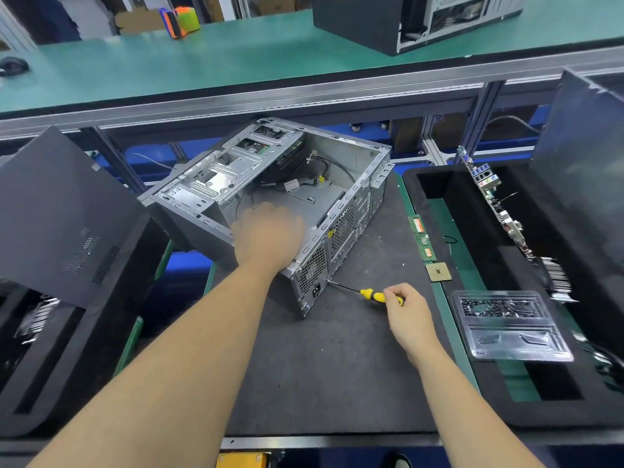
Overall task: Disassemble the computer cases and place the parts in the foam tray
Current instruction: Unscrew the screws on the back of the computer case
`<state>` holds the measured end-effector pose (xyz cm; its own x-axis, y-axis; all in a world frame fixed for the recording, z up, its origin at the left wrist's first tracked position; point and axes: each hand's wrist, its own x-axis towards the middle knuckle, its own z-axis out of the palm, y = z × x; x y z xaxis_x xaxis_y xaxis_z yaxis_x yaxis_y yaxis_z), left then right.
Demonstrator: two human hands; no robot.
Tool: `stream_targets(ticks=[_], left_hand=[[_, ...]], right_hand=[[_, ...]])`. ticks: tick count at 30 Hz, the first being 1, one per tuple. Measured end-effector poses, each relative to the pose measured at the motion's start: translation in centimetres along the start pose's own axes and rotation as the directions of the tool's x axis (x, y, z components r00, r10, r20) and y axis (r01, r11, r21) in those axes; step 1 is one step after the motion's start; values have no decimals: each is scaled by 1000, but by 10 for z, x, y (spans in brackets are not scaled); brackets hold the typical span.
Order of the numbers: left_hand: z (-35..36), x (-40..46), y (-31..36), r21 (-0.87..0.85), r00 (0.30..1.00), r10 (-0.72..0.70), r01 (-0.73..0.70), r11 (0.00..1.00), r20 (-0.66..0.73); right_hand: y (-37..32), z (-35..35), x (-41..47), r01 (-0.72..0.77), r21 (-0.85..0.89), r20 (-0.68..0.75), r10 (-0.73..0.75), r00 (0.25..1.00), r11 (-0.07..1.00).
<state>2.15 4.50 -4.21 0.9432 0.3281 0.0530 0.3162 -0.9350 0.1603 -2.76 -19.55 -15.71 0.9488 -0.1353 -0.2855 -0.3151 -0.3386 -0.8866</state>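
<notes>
The open computer case [270, 197] sat left of the foam tray [472, 393], left hand [270, 236] pressing flat to steady it while the right hand [407, 310] gripped a screwdriver [368, 293] at its rear, probably backing out a screw.

A dark grey mat [337, 366] covered the near workbench, with a green strip [439, 298] along its right edge. Behind it ran an aluminium rail [270, 96] carrying a long upper shelf with a green surface [169, 62], evenly lit from above. Blue panels [152, 157] showed under the shelf between grey metal posts [429, 143].
</notes>
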Motion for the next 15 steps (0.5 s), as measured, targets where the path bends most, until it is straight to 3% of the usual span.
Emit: stream_targets(ticks=[3,8,15], left_hand=[[0,0,0,1,1000,-1,1,1000,2],[1,0,0,-5,1000,-7,7,1000,-4],[2,1,-1,-5,1000,-8,8,1000,-3]], right_hand=[[-5,0,-5,79,51,-20,-78,997,996],[-8,1,-6,62,173,32,-68,997,983],[-5,3,-1,-133,47,18,132,991,990]])
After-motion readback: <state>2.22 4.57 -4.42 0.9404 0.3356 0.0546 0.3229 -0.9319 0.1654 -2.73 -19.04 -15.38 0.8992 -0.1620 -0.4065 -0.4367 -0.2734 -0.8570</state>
